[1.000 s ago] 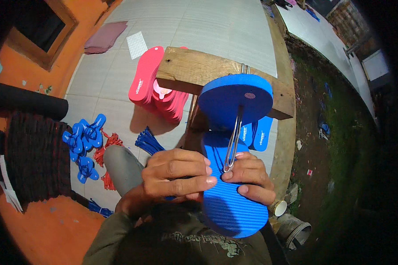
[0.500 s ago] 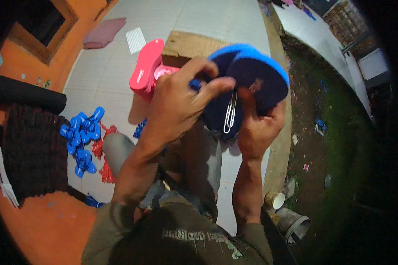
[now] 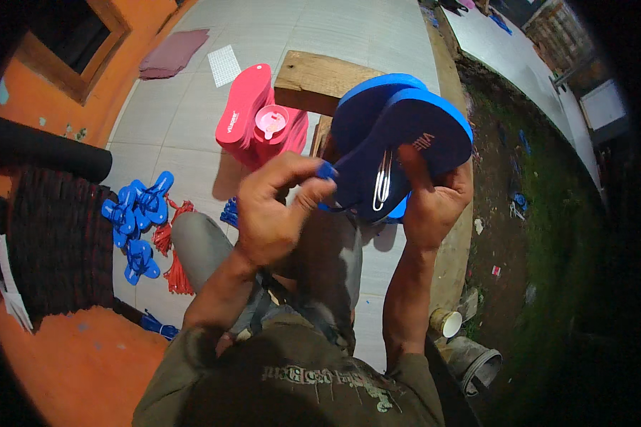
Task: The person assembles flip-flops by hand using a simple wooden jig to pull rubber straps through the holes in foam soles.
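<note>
Dark navy flip-flop soles (image 3: 367, 124) with bright blue edges are held up over my lap, overlapping one another. My right hand (image 3: 438, 203) grips them from the right, its thumb pressed on the upper face. Beside that thumb, a looped silvery wire tool (image 3: 382, 186) lies against the front sole. My left hand (image 3: 274, 206) is just left of the soles, thumb and forefinger drawn together around a small blue piece (image 3: 326, 171). Whether this piece joins the sole is unclear.
Ahead stand stacked pink soles (image 3: 238, 107) with a round pink container (image 3: 271, 121), beside a wooden block (image 3: 327, 75). On the left are small blue flip-flops (image 3: 141, 206), red strap bundles (image 3: 178, 277) and a black stack (image 3: 57, 242). Buckets (image 3: 473, 366) stand at lower right.
My left hand has drawn away from the sole's face, down and to the left. The soles and my right hand have shifted slightly right, uncovering more of the navy surface.
</note>
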